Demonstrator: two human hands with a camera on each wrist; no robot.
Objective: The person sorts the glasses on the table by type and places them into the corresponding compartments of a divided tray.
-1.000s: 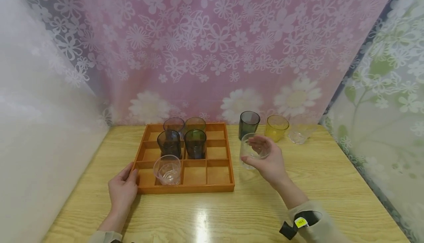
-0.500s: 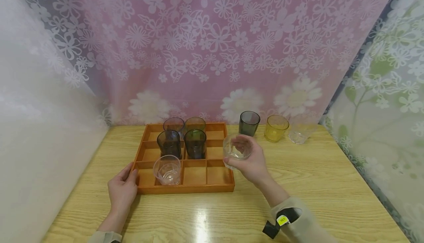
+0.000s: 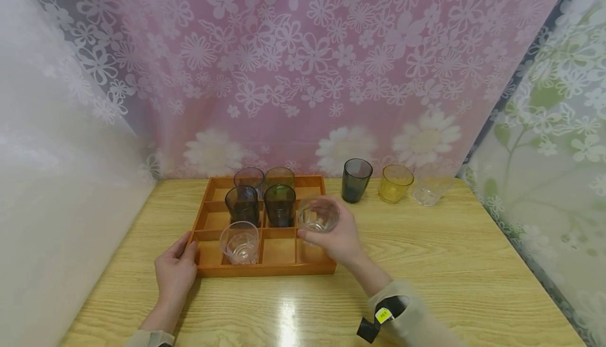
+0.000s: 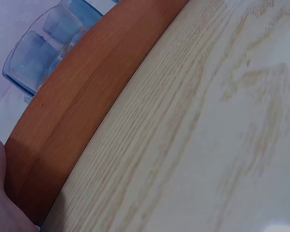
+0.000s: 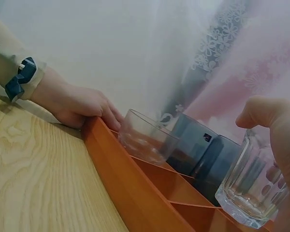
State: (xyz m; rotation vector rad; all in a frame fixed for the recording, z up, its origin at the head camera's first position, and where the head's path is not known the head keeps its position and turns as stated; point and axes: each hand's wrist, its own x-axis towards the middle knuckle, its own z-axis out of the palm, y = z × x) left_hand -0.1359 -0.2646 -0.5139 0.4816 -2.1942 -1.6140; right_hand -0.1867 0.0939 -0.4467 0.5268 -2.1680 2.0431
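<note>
My right hand [image 3: 338,234] grips a clear glass [image 5: 249,188] by its side, thumb and fingers round it. In the head view the glass overlaps the right side of a divided wooden tray [image 3: 265,269]. In the right wrist view its base shows close over the compartments. My left hand [image 3: 175,271] holds the tray at its near left corner, fingers along the left wall. A clear tumbler [image 3: 240,244] leans in the tray's front row. Two dark glasses [image 3: 242,207] stand in the middle row, with a purplish glass [image 3: 249,176] and an olive glass [image 3: 279,176] behind them.
To the right of the tray, along the back of the wood-grain table [image 3: 450,263], stand a grey glass [image 3: 356,181], a yellow glass [image 3: 395,184] and a clear glass [image 3: 427,195]. A flowered pink curtain [image 3: 303,73] hangs directly behind.
My right hand has carried the clear glass leftward, from the table beside the tray to over its right-hand compartments. My left hand and the tray have stayed put.
</note>
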